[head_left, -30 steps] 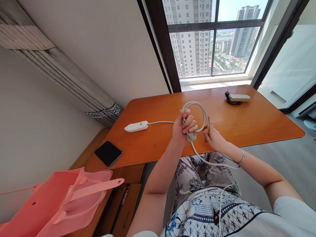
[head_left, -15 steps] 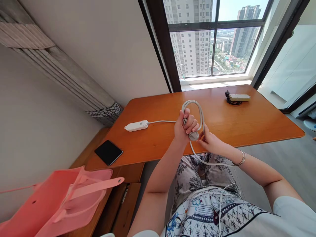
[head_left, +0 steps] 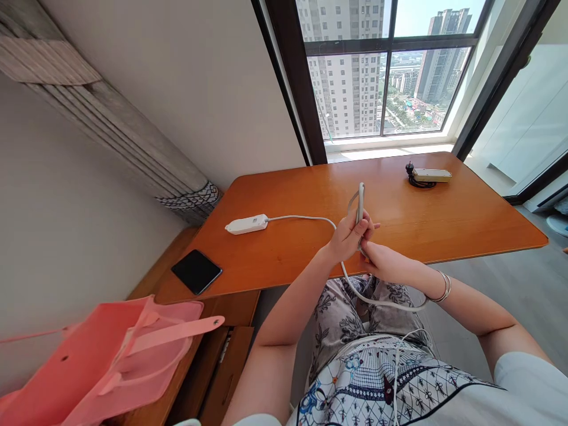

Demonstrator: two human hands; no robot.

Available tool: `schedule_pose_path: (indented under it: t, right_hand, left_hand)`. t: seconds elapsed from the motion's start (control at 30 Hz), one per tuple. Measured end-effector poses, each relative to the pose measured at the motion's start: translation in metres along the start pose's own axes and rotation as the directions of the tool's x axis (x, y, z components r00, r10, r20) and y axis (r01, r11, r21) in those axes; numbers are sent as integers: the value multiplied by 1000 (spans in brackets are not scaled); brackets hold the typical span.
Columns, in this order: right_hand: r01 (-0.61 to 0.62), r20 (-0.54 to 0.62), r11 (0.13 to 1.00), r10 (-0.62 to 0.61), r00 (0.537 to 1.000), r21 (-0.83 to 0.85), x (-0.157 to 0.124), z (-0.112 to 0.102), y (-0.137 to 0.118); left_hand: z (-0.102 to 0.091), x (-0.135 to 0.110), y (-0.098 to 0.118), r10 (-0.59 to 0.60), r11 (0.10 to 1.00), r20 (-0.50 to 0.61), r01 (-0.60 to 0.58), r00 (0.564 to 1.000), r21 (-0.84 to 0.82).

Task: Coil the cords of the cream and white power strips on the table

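My left hand (head_left: 349, 236) is closed round a folded loop of the white cable (head_left: 360, 201), which stands upright above its fingers. Pressed against it from the right, my right hand (head_left: 382, 262) pinches the same cable low down. From my hands the cable runs left across the wooden table (head_left: 465, 219) to a white power strip (head_left: 247, 224). Another stretch of it sags below the table's edge over my lap. The plug is hidden between my hands.
A second power strip with a coiled black cord (head_left: 428, 176) lies at the table's far right. A black phone (head_left: 196, 271) rests on the lower wooden cabinet at the left. A pink bag (head_left: 102, 361) sits at bottom left. A big window is behind the table.
The wide loop has been squeezed flat into a narrow upright fold. My left hand turned and shifted right, and my right hand closed in against it. More cable now lies slack on the table.
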State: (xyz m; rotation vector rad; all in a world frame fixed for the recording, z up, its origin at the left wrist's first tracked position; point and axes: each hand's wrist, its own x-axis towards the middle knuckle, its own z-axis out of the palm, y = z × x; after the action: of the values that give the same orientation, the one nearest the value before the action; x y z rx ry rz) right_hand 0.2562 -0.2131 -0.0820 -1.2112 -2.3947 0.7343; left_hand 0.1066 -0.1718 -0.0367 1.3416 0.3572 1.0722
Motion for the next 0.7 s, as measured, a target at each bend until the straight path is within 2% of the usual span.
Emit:
schedule_pose_path:
  t: [0.17,0.27,0.37,0.47,0.57,0.7]
  right_hand:
    - [-14,53,973,27,998,-231,-2,-10,2]
    - [-69,31,949,83,996,-307,-3,-16,5]
    - [-194,-46,903,191,981,-383,-1,-20,10]
    - [-268,-85,861,257,963,-431,2,-19,10]
    - [-200,-25,900,206,978,-387,3,-15,0]
    - [-108,20,953,119,993,-284,-1,-12,-16]
  left_hand:
    - [-4,-2,1,-42,999,104,41,994,12]
    - [-7,-4,8,-41,991,131,58,991,-124]
    - [-11,-8,21,-34,945,56,51,998,-323]
    - [-10,-10,33,-83,863,-116,13,990,-504]
    - [-5,-5,35,-145,810,-217,-10,965,-587]
    - [-3,3,27,-212,830,-231,51,950,-555]
